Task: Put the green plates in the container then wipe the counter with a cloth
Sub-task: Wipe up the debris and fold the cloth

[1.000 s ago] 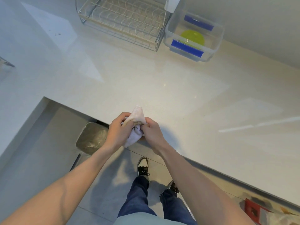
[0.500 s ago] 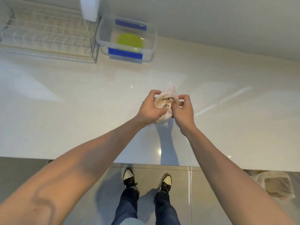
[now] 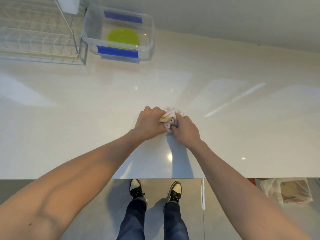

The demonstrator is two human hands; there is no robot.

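On counter [image 3: 225,118] | cloth [image 3: 170,116] bunched btwn hands | L hand [image 3: 150,122] + R hand [image 3: 186,129] both clamped on it

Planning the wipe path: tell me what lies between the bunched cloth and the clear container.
Head view: only bare glossy cream counter between bunched pale cloth and clear plastic blue-clipped container.

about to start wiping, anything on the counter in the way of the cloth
Nothing visible does. Both hands hold the bunched cloth on bare counter; the container and dish rack stand apart at the back.
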